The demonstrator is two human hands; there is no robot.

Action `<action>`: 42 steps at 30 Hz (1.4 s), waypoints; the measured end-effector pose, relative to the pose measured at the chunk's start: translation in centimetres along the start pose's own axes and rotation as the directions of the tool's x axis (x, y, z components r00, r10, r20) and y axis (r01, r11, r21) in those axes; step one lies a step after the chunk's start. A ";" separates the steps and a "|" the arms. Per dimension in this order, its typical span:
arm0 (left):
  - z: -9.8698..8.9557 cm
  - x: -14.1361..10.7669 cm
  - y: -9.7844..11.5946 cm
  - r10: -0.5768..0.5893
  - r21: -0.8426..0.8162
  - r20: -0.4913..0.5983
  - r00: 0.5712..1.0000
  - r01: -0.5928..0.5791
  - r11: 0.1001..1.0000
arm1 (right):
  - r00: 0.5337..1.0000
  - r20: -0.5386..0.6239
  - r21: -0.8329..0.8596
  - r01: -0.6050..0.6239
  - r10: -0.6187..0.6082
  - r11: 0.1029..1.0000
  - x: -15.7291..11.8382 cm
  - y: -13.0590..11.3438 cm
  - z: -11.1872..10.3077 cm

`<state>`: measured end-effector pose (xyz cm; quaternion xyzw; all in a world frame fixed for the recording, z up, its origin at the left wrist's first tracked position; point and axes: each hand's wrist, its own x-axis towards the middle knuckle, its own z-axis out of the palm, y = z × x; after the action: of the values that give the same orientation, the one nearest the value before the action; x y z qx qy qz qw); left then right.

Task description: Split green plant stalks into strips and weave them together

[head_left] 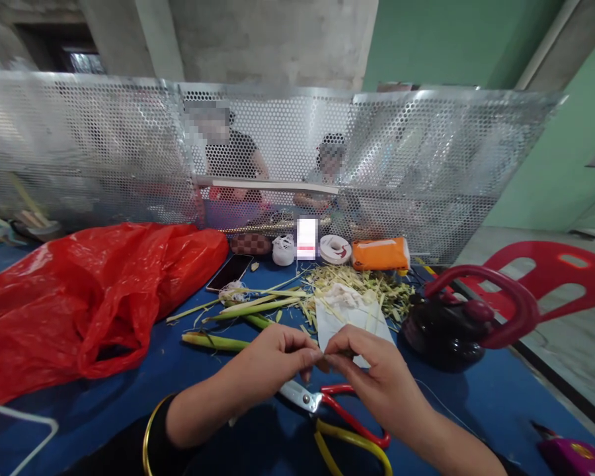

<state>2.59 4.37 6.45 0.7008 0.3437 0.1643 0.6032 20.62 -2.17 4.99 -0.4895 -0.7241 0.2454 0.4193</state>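
Note:
My left hand [285, 357] and my right hand [369, 363] meet over the blue table, thumbs and fingertips pinched together. Between the fingertips is something small and brownish, mostly hidden, which I cannot make out. Just below lies a pair of scissors [307, 400] with one red and one yellow handle; its blade tips are hidden under my left hand. Behind my right hand a white sheet [330, 324] carries a crumpled whitish bundle [344, 295]. Green stalks [213, 341] lie beyond my left hand, next to a heap of pale green cut pieces [394, 297].
A red plastic bag [109, 284] spreads over the left side. Along the back are a phone [231, 272], a tape roll [336, 248] and an orange packet [381, 254]. A dark kettle-like pot [443, 334] stands right. Two people sit behind the perforated metal screen [277, 132].

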 end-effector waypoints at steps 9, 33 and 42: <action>-0.2 -0.4 0.2 -0.204 -0.338 0.127 0.971 0.235 0.911 | 0.986 -0.002 -0.075 0.168 -0.169 0.983 -0.2 0.0 0.0; -0.2 -1.3 1.0 -0.126 -0.266 -0.113 0.986 0.092 0.960 | 0.969 -0.245 0.147 0.002 0.034 0.989 4.4 -0.2 -4.0; 0.6 -4.7 0.8 0.318 0.515 -0.290 0.903 -0.132 0.847 | 0.956 -0.285 -0.307 -0.153 0.063 0.939 -0.8 -0.5 -6.3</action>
<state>-0.11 0.74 7.91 0.8218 0.3933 0.2712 0.3104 25.86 -3.42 8.38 -0.6204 -0.6622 0.0760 0.4134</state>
